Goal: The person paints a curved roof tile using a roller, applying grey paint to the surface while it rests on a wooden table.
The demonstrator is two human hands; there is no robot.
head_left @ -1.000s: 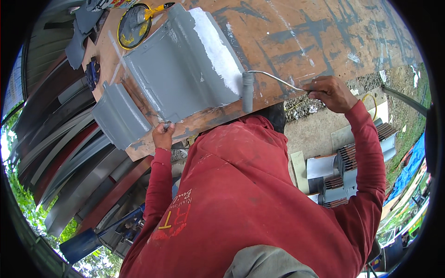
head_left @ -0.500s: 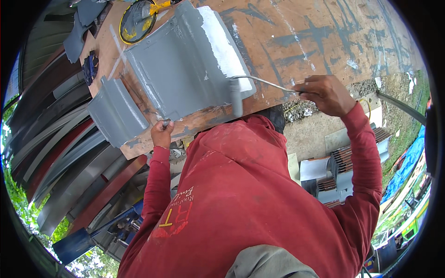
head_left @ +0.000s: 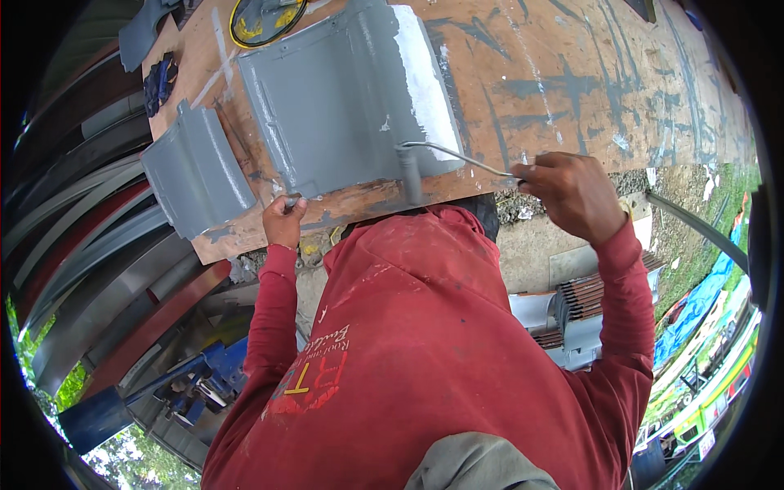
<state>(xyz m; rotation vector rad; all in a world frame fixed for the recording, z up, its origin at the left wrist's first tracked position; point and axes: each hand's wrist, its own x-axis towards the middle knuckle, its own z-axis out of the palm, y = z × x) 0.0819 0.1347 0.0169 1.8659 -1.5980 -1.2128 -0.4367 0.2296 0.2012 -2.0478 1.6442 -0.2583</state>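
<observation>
The right hand has its fingers wrapped tight around the thin wire handle of a small paint roller, and the roller's grey tube stands just past the fingertips, at the near edge of a big curved roof tile lying on the wooden board. Most of that tile is wet grey, but a white strip runs down the side next to the roller. The left hand pinches the tile's near corner, fingers closed on the edge, though the view is too small to tell if they hold the tile itself or something tiny under it. A smaller grey tile lies just beyond that hand, partly hanging off the board's edge. Things could go wrong here. The roller sits so close to the rim that it could roll off the tile and smear the board, or drip onto the red sleeve below. The pinching fingers touch fresh paint, so they could leave marks or slip, and then the tile might slide. A bump could tip the small tile off the board. The yellow-rimmed paint tray, far past the fingers, looks safe.
</observation>
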